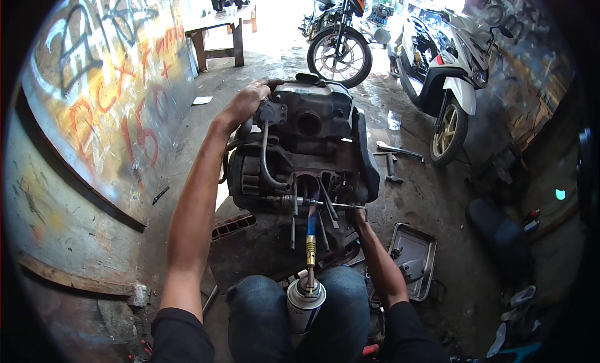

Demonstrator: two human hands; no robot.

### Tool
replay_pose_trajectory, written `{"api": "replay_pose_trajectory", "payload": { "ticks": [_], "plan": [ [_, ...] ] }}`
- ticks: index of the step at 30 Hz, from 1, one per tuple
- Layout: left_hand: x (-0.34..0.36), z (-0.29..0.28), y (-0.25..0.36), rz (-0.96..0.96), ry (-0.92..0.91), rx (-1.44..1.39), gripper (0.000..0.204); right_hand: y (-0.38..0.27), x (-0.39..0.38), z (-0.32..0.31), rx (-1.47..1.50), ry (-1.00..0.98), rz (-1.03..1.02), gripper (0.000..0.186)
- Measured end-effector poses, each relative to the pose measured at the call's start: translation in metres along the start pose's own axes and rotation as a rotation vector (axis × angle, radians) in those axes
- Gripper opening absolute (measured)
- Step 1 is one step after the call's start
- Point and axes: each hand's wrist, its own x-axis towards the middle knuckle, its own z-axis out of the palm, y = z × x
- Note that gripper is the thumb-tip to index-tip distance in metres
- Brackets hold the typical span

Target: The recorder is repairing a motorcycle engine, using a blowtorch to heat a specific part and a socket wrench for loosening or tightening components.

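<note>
A large, dark engine (312, 144) stands in front of my knees, with several thin studs rising around a round opening. My left hand (250, 105) is wrapped over its upper left corner, the fingers partly hidden behind it. Low on the engine's right side, my right hand (359, 218) is closed at the end of a thin metal rod (340, 205), which lies across the studs; some of its fingers are hidden. Between my thighs sits a gas canister (306, 307) with a brass torch nozzle (310, 250). Its blue flame reaches up to the rod near the opening.
A metal tray (427, 244) with parts lies right of my right forearm. Beyond it are a hammer (392, 168) and another long tool (400, 150). A white scooter (450, 69) and a motorcycle (337, 50) stand farther back. A painted wall (112, 100) rises at left, near a wooden table (215, 35).
</note>
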Motion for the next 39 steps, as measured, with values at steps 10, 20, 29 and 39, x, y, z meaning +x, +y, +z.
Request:
{"api": "replay_pose_trajectory", "payload": {
  "ticks": [10, 20, 29, 39],
  "plan": [
    [0.001, -0.001, -0.011, 0.193, 0.016, 0.223, 0.021, -0.069, -0.019, 0.022, -0.251, -0.181, -0.078, 0.029],
    [0.011, 0.008, 0.016, -0.252, -0.013, -0.317, 0.027, -0.151, -0.060, 0.036, -1.023, -0.240, -0.541, 0.031],
    [0.002, 0.008, -0.002, -0.065, 0.029, -0.281, 0.030, -0.216, -0.084, 0.106, 0.099, -0.011, 0.066, 0.035],
    [0.004, 0.008, -0.014, -0.038, 0.042, -0.157, 0.031, -0.154, -0.057, 0.067, -1.330, -0.296, -0.203, 0.019]
  ]
}}
